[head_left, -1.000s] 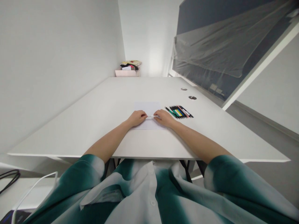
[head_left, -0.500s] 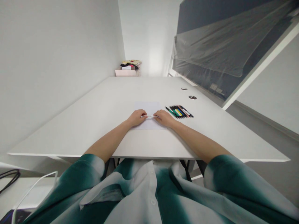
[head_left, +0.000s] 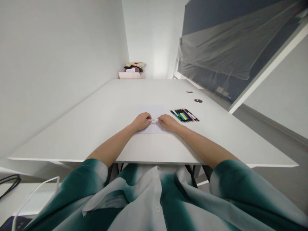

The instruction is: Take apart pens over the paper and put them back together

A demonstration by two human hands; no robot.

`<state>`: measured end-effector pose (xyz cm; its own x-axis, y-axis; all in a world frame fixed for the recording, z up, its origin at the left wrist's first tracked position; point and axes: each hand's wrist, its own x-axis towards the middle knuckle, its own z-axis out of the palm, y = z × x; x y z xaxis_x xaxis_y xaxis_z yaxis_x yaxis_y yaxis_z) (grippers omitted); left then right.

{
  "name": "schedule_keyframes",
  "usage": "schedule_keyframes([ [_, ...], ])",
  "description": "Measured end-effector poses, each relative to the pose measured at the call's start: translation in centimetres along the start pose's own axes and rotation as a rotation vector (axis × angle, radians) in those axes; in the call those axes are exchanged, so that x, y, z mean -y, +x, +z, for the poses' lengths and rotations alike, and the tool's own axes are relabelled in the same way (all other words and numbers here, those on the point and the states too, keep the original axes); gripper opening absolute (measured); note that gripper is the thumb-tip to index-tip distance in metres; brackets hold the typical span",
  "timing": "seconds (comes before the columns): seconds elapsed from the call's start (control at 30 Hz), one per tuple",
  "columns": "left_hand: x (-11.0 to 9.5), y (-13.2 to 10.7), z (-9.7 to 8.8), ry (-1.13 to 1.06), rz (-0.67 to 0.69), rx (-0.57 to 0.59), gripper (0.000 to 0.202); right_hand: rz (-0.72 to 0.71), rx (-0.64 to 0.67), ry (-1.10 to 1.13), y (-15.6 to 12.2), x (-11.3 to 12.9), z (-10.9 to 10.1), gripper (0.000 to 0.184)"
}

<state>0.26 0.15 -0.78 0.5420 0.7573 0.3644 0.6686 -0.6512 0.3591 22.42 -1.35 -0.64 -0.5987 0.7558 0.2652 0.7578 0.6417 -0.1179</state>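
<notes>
A slim white pen (head_left: 154, 120) lies level between my two hands, just above or on a sheet of white paper (head_left: 152, 129). My left hand (head_left: 141, 121) is closed around its left end, thumb and fingers pinching. At the other end, the fingertips of my right hand (head_left: 168, 122) are pinched on the pen. Both ends of the pen are partly hidden by fingers. To the right of my right hand, a row of several markers (head_left: 184, 115), mostly black with green, yellow, blue and pink parts, lies slanted on the table.
The white table (head_left: 96, 128) stretches far ahead, with two round metal grommets (head_left: 198, 100) near its right edge. A pale box (head_left: 129, 75) heaped with cloth-like items stands at the far end. A plastic-draped dark panel (head_left: 216, 54) leans at right. Cables (head_left: 11, 183) lie at lower left.
My right hand's fingers have shifted slightly on the pen's right end, with the fingertips drawn a little closer together. The left hand stays almost still, and the markers have not moved.
</notes>
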Motion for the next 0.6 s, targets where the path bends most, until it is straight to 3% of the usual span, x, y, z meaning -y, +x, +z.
schedule_keyframes([
  [0.33, -0.55, 0.01, -0.53, 0.026, -0.034, 0.073, 0.025, 0.034, -0.043, 0.029, -0.17, -0.03, -0.02, 0.027],
  [0.6, -0.83, 0.07, -0.57, 0.028, -0.031, 0.095, 0.023, -0.037, -0.068, 0.019, 0.08, -0.82, 0.43, 0.023],
])
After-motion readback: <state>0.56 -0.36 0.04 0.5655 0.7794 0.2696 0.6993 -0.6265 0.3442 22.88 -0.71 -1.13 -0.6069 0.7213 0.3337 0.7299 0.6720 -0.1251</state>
